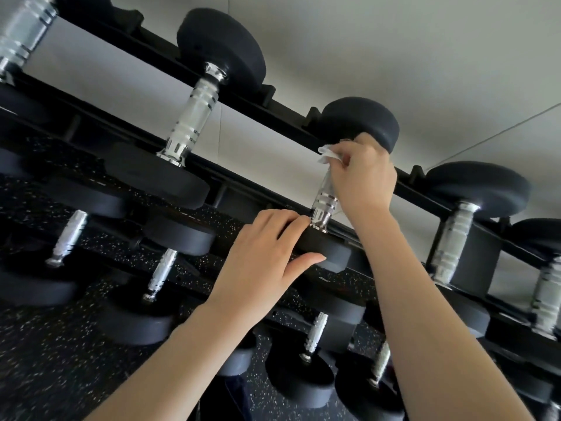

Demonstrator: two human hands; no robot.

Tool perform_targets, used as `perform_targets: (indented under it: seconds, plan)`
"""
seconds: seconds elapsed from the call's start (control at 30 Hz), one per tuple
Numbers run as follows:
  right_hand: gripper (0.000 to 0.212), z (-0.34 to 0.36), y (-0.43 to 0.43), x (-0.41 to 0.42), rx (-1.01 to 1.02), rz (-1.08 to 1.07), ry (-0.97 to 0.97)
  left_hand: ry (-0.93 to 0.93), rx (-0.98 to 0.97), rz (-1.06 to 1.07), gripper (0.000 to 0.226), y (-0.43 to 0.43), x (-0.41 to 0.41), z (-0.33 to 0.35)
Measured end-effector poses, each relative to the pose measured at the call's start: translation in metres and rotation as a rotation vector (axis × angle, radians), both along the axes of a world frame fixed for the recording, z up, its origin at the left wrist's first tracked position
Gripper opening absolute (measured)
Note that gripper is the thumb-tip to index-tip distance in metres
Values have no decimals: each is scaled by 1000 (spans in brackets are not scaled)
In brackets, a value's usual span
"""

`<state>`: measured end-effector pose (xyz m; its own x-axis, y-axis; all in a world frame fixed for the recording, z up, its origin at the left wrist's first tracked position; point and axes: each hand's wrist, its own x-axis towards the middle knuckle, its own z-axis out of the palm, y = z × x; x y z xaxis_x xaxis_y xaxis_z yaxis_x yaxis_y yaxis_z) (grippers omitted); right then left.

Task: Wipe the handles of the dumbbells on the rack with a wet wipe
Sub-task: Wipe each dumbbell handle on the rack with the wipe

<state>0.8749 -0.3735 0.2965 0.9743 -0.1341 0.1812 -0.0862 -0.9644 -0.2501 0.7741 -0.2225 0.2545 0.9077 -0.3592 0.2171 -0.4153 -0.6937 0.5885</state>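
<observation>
On top tier of the rack (170,53), btwn two neighbours, lies the dumbbell (361,123) being wiped. Its black heads sit on the back & front rails, and its chrome handle (325,205) spans the gap.

The right grip (361,180) is clenched round the handle's upper part, close to the far head, w/ the wipe (329,151) bunched under the fingers. A crumpled white corner of the wipe sticks out past the knuckles on the left. Only the handle's lower, ringed part shows below the hand.

The left grip (261,256) is released. Its fingers are straight & lie flat on the near head (331,253), fingertips just beside the handle's base, thumb along the head's front edge. Both forearms are bare.

The left neighbour (194,113) is a bigger dumbbell, its chrome handle uncovered, well apart from both hands. The right neighbour (453,238) sits near the right forearm w/o touching it.

The lower tiers hold more dumbbells, those toward the rack's left end blurred. Black speckled floor (60,360) shows under the rack, and a pale wall (394,41) is behind it.
</observation>
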Motion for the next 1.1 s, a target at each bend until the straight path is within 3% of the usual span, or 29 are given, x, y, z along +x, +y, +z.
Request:
perform_targets:
  seconds: [0.23,0.63,0.93,1.1]
  plan:
    - [13,12,-1,-22,-12,167,218,-12,-25,-11,55,1,3,-5]
    - [7,21,6,-47,168,149,459,70,-207,9,57,5,2,-3]
    - [15,17,12,-17,9,135,227,33,-184,26,59,5,5,-5]
    - [19,18,9,8,-192,122,153,29,-211,34,57,5,5,-8]
